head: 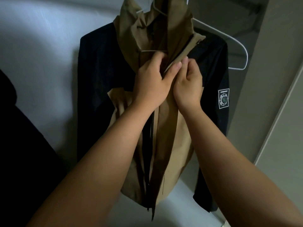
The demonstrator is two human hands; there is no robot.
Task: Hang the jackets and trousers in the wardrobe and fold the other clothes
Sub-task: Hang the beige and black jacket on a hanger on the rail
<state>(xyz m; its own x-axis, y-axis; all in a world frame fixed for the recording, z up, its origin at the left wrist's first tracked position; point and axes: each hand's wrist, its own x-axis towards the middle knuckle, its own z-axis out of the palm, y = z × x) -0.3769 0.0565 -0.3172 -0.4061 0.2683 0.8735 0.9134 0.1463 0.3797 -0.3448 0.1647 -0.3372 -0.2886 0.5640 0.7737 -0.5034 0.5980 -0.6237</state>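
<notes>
- Jacket (173,145), tan down the front with black shoulders and sleeves, hangs on a white hanger (237,45) in the middle of the view, flat against the pale back wall (41,38) of the wardrobe.
- Its tan hood (147,18) stands up at 12 o'clock, and one bare arm of the hanger pokes out past the shoulder at 2 o'clock.
- The left hand (152,82) is at the chest, just below the collar, fingers curled into the front edge of the jacket and thumb laid across the flap.
- The right hand (188,84) sits right beside it at 1 o'clock of centre, fingers bent, pinching the other front edge; the two hands are almost touching.
- Below the hands the front hangs open, with the dark zip (148,136) running down towards 6 o'clock.
- A square patch (223,99) with a round emblem is on the sleeve at 3 o'clock.
- Dark cloth (24,145) fills the edge at 9 o'clock; what it is I cannot tell.
- A pale panel (278,128) slants along the side at 4 o'clock.
</notes>
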